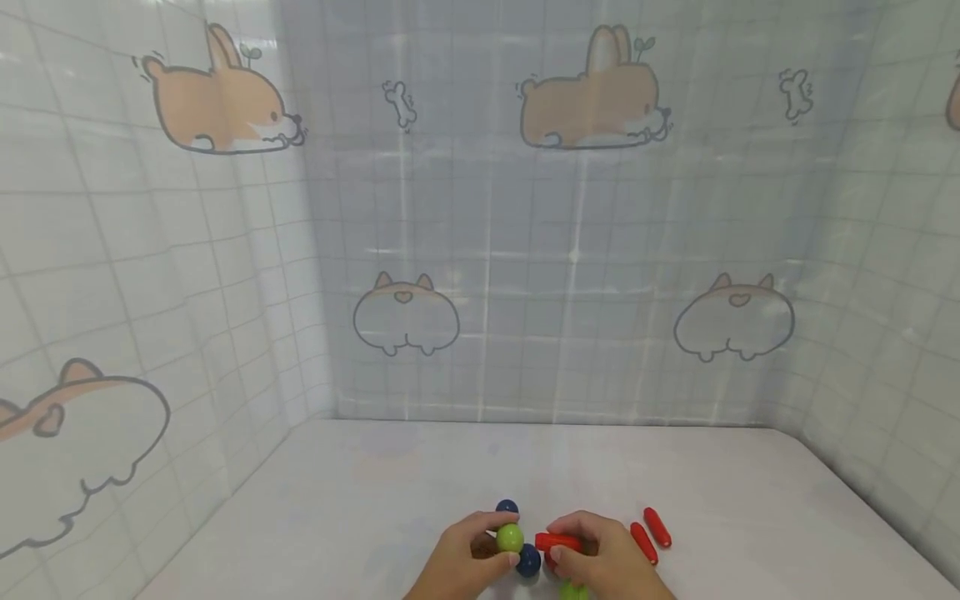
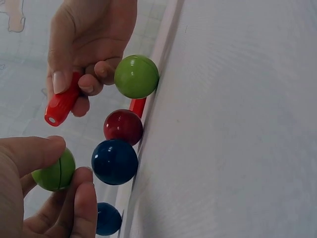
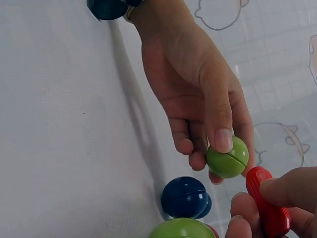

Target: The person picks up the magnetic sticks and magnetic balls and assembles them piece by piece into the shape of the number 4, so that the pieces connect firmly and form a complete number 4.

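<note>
My left hand (image 1: 459, 560) pinches a glossy green ball (image 1: 510, 537) between thumb and fingers; a thin seam runs round the ball in both wrist views. Facing it, my right hand (image 1: 609, 557) grips a red handle-shaped piece (image 2: 61, 105) with ribbed sides and a small hole in its end. That end points toward the green ball, with a gap between them. Below the hands, a blue ball (image 2: 115, 161) and a dark red ball (image 2: 123, 127) sit side by side on the table. A second green ball (image 2: 136, 77) lies beneath the right hand.
Another blue ball (image 1: 507, 507) stands just beyond the left fingers. Two more red handle-shaped pieces (image 1: 657, 527) lie on the white table (image 1: 420, 467) right of the right hand. Pale curtains (image 1: 480, 217) with dog drawings enclose the table at the back and sides.
</note>
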Demonstrator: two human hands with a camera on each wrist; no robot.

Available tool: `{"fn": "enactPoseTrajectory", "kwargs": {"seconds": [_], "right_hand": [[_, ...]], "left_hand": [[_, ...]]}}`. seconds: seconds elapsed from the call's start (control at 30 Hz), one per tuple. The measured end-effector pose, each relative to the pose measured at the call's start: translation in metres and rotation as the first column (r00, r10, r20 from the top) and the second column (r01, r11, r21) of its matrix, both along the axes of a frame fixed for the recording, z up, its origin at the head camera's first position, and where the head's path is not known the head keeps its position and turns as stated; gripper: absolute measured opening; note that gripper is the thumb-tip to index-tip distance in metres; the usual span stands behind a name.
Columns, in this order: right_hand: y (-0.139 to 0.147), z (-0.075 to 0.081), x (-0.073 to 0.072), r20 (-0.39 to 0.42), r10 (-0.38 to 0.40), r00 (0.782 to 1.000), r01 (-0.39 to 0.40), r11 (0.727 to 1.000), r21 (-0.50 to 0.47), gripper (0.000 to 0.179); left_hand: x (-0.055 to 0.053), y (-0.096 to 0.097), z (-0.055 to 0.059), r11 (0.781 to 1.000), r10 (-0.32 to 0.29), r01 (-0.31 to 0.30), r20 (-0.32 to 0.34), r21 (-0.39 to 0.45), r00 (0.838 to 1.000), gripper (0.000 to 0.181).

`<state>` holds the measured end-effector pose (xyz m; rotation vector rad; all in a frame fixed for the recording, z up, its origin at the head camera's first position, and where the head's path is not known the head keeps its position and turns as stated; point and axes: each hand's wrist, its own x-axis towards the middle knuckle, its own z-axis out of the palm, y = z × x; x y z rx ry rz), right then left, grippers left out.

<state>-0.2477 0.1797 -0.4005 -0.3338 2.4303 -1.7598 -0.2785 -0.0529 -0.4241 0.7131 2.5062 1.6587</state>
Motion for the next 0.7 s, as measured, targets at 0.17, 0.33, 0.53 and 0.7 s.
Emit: {"fn": "enactPoseTrajectory", "kwargs": {"seconds": [0.17,0.33,0.53,0.7], "right_hand": [[-0.0015,0.0002,0.0002,0.007,-0.031,1.0,0.03,0.999,0.03,0.032],[-0.0028,-0.0009,-0.0006,0.015,-0.036,0.999,0.036,0.999,0.034,0.037],[-0.001,-0.0007,-0.0022,-0.005,-0.015,1.0,0.016,0.999,0.032,0.036],[0.0004,-0.0011,-0.0019,-0.017,0.014,1.0,-0.014,1.0,0.021,0.041]], "left_hand": [[0.0006,0.0006,0.0017,1.0,-0.001,0.001,0.009,0.0,1.0,0.04],[0.0021,0.0033,0.0015,1.0,0.028,-0.028,0.061,-0.006,0.998,0.04],[0.0001,0.0056,0.0011,1.0,0.019,-0.02,0.102,0.003,0.995,0.04],[-0.0005,0.0054,0.0021,1.0,0.018,-0.018,0.109,-0.001,0.994,0.04]]}}
